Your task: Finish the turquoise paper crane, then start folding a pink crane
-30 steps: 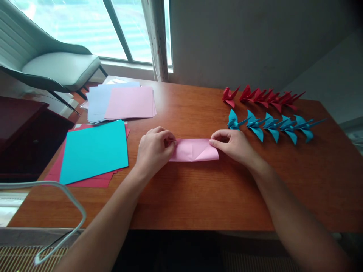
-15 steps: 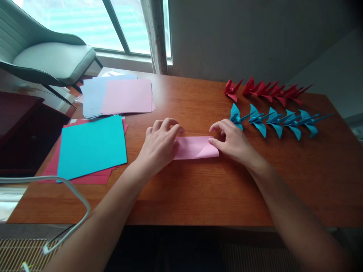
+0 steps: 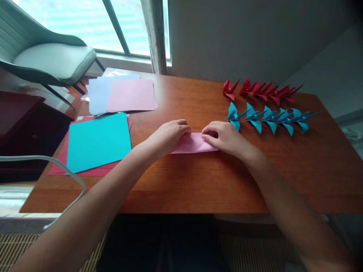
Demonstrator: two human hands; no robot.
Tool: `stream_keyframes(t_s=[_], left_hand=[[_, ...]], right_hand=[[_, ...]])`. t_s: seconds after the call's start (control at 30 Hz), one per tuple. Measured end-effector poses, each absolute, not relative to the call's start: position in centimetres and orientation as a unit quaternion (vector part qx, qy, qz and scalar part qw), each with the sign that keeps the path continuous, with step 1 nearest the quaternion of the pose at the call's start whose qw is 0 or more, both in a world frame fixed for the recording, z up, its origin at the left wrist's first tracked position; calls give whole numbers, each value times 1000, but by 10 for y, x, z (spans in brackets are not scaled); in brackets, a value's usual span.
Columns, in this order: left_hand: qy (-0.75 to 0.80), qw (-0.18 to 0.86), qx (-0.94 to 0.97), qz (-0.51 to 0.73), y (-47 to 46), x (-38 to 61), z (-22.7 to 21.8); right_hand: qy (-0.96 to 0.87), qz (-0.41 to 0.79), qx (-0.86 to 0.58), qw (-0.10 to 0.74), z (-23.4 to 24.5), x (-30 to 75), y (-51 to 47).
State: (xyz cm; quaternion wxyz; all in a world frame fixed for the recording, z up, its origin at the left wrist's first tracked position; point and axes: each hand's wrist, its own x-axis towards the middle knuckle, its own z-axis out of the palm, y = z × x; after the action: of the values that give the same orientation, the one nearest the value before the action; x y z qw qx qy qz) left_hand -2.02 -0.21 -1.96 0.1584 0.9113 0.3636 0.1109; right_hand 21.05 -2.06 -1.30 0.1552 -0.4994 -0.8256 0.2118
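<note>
Left hand [image 3: 170, 136] and right hand [image 3: 225, 138] pinched the paper [image 3: 195, 146] at its ends. It looked light, floppy, crease-prone; best held by the edges.

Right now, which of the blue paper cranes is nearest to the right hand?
The leftmost blue crane, at the row's left end, just beyond the right hand; the other four lie farther right.

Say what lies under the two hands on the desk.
A folded pink paper lies flat on the desk under the left hand and right hand. Its middle and near edge show; the hands cover parts of both ends.
</note>
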Motion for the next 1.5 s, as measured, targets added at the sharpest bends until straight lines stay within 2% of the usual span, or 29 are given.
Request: stream_keyframes(t_s=[0.27, 0.67, 1.1, 1.5], left_hand=[[361, 165, 908, 135, 1, -21, -23], [333, 185, 908, 174, -1, -26, -31], [338, 136, 920, 142, -5, -23, -27], [347, 145, 918, 125, -6, -20, -22]], right_hand=[[-825, 148, -541, 68, -20, 199, -8], [-851, 122, -508, 46, -23, 202, -8], [-865, 102, -490, 19, -21, 202, -9], [-871, 95, -481, -16, -13, 199, -7]])
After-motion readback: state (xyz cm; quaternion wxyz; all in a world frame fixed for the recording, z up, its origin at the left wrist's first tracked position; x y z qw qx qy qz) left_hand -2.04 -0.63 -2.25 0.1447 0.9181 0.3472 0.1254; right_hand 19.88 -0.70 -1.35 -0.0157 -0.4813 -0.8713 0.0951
